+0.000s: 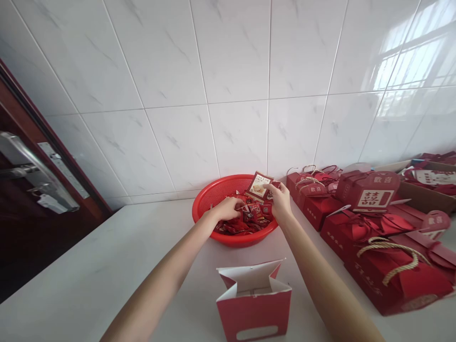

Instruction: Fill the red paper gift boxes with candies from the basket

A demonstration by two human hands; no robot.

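A red plastic colander basket (205, 195) stands against the tiled wall with many small red wrapped snack packets (251, 219) in it. My right hand (280, 198), at the basket's right rim, grips a red and cream snack packet (259, 185) between thumb and fingers, held up above the others. Inside the basket, my left hand (231, 208) has its fingers bent and pressed in among the packets; what they grip is hidden. Closer to me, between my forearms, a red paper gift box (253, 311) stands upright with its top open and its white inside showing.
Several closed red gift boxes (335, 232) with rope or ribbon handles crowd the right side of the white counter (149, 242). Behind them is a cardboard carton (427, 195) with more red items. A dark door with a metal handle (21, 171) stands at the left.
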